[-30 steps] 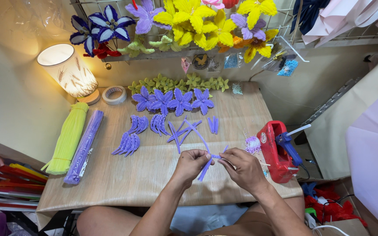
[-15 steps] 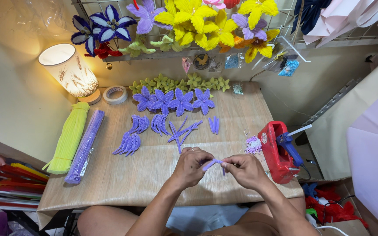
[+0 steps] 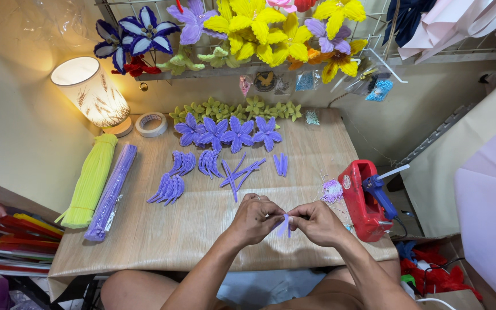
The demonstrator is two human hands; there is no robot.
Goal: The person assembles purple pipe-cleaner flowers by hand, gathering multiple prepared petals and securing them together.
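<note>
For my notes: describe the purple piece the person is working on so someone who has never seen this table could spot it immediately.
Start at the wood-grain table and go to its near edge, where the left hand and right hand meet. Pinched between their fingertips is a small folded purple pipe-cleaner petal. Unlike the loose purple petal bundles lying farther back, it is the only one held off the table.

Over the near edge of the wooden bench (image 3: 144, 241), the left hand (image 3: 254, 218) and right hand (image 3: 317, 223) meet, their fingers (image 3: 275, 217) pinching a small folded purple pipe cleaner (image 3: 284, 227) between them. Beyond lie loose purple petals (image 3: 170, 188) and a row of finished purple flowers (image 3: 231, 132). A red glue gun stand (image 3: 363, 198) sits just right of the hands, a lit lamp (image 3: 90, 95) at the far left.
</note>
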